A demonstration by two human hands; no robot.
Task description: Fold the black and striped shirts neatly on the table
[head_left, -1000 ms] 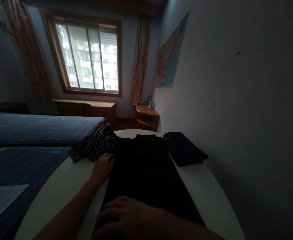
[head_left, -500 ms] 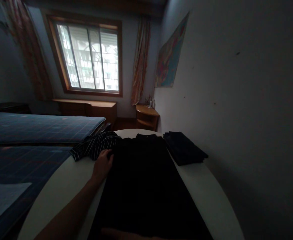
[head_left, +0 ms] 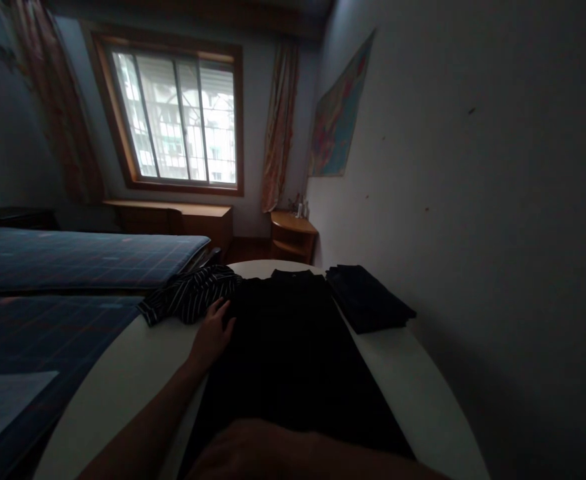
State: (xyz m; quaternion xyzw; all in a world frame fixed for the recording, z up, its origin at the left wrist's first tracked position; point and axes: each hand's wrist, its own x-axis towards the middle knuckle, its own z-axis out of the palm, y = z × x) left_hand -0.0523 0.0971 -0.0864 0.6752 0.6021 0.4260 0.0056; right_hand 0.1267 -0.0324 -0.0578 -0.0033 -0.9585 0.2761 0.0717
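A black shirt [head_left: 293,353] lies flat down the middle of the round white table [head_left: 115,373], its collar at the far end. My left hand [head_left: 215,337] rests on the shirt's left edge near the shoulder, fingers apart and holding nothing. Low in the picture, my right hand [head_left: 245,447] reaches across the near part of the shirt towards its left side. Its fingers are lost in the dark and partly out of frame. Just beyond my left hand lies a crumpled black-and-white striped garment [head_left: 190,293].
A folded dark garment [head_left: 367,300] lies at the table's right edge, near the wall [head_left: 503,253]. Left of the table is a bed with a blue checked mattress [head_left: 73,257] and a pale sheet [head_left: 7,400]. A wooden corner shelf [head_left: 293,223] stands behind.
My right hand and forearm have come further into view, moving forward over the shirt's near part. My left hand stays by the shirt's left edge, its fingers spread slightly more.
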